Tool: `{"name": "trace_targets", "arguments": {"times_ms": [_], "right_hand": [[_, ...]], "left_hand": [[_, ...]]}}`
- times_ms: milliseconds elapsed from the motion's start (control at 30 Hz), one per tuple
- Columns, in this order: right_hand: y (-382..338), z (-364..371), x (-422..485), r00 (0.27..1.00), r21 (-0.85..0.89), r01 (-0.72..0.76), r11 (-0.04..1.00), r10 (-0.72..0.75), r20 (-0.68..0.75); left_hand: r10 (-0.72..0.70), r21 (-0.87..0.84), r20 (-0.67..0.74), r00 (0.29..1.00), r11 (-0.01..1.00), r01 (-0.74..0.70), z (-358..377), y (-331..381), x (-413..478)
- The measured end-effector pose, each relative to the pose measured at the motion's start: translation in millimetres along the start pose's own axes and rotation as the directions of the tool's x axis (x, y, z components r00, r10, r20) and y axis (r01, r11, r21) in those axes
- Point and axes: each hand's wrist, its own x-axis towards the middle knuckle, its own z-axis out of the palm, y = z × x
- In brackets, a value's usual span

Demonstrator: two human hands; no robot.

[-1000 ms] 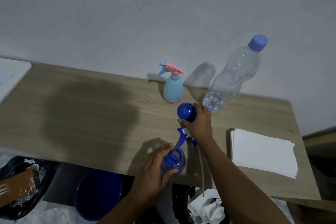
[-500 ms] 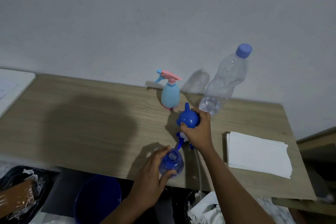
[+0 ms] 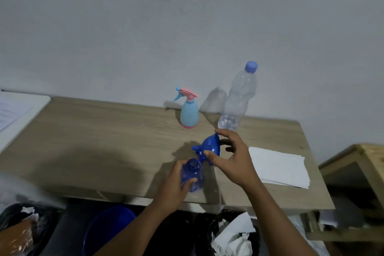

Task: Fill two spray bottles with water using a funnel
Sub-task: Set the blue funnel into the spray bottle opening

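Translucent dark blue spray bottle point(image 3: 192, 174) in left fingers point(image 3: 178, 169). Solid blue funnel point(image 3: 211, 144) in right fingers point(image 3: 226, 134). Beyond fingers: pale blue spray bottle point(image 3: 189, 113), pink trigger and base; clear bottle point(image 3: 239, 97), lilac-blue cap. White papers point(image 3: 278, 166) right of fingers. Light wood-grain tabletop point(image 3: 104, 141).

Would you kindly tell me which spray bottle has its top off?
The dark blue spray bottle in the left hand: its neck is open, while the light blue bottle has its pink trigger head on.
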Motion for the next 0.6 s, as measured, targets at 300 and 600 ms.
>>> {"name": "trace_targets", "arguments": {"times_ms": [300,600], "right_hand": [[-30.0,5.7,7.3,0.941,-0.451,0.224,0.864,-0.072,0.329],[-32.0,19.1,2.6,0.910,-0.492,0.290,0.821,-0.078,0.407]], "left_hand": [[-0.033,0.036,0.041,0.999,0.999,0.031,-6.7,12.0,-1.6],[-0.082,-0.072,0.066,0.994,0.994,0.087,-6.8,7.8,0.3]]}}
